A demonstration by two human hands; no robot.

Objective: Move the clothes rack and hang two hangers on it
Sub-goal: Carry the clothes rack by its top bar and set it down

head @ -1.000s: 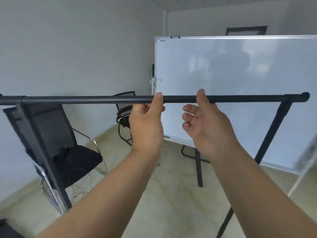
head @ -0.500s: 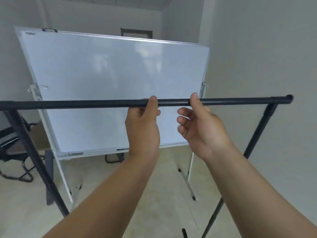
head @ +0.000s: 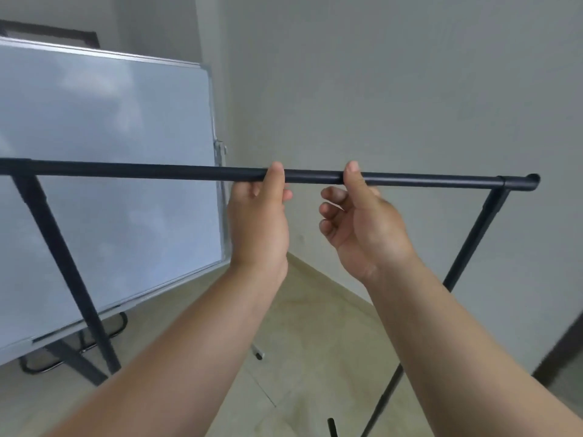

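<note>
Clothes rack (head: 157, 172): black tube frame. Its top bar runs level across the view from the left edge to a capped right end, with slanted legs dropping at each side.

Left hand (head: 258, 228) and right hand (head: 366, 228) sit near the bar's middle, close together. Each has its thumb up the near face and its fingers curled under and behind. The left hand is closed round the bar. The right is looser, index and thumb pinching and the lower fingers bent clear of the tube.

No hangers in view.

Judgement: step in hand is carrying the rack. Close the right hand fully, widen the hand spacing to curb swing, keep the bar level, and watch the legs near the whiteboard stand.

Room: whiteboard (head: 104, 171) far left, plain grey wall (head: 410, 89) ahead, pale tiled floor (head: 315, 342), bare.
</note>
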